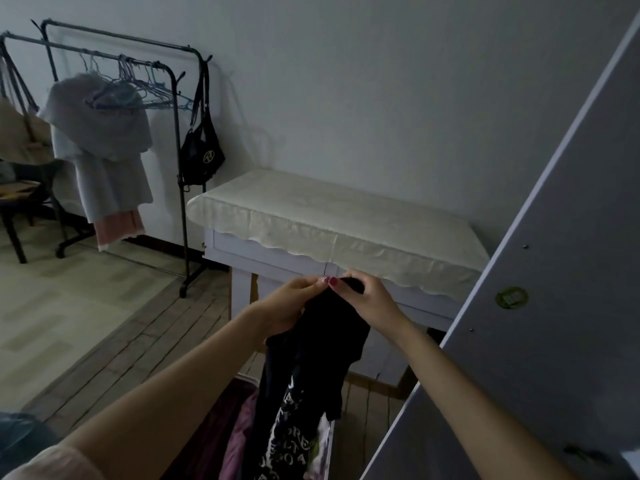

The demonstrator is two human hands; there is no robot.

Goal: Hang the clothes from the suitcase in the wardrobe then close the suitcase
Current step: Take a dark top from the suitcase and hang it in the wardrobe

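Head view: we count two hands, left hand (287, 306) and right hand (367, 299), each grip pinched on the top of one black shirt (322, 358) hanging above the clothes (239, 438) below. One rack (114, 53) stands left, one covered surface (332, 216) behind.

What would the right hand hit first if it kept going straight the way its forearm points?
The right hand points forward and left, toward the left hand. It already grips the black shirt, so the left fingertips come first. Past them, probably the white table, though depth is unclear.
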